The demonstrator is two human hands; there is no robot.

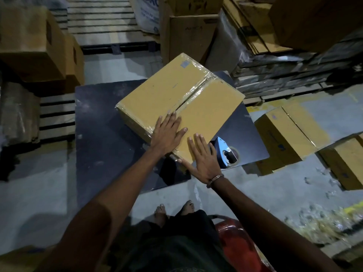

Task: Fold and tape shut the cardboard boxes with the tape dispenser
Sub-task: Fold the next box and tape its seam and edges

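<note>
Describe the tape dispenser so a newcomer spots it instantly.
Find the dark table with the taped box on it. At its near right corner, beside the right hand, lies the tape dispenser: the only blue-and-metal thing among brown cardboard.

Tape dispenser (225,152) partly hidden behind right hand (205,160); its near side can't be seen. Near corner of cardboard box (176,95) covered by both hands; left hand (167,134) hides the seam's near end. Printing on far brown cartons (193,34) blurred, unreadable. White sack (147,14) cut off by top edge, text illegible. Taped boxes on floor (290,134) cut by right edge. Red object (237,244) partly hidden under right forearm, can't identify.
</note>
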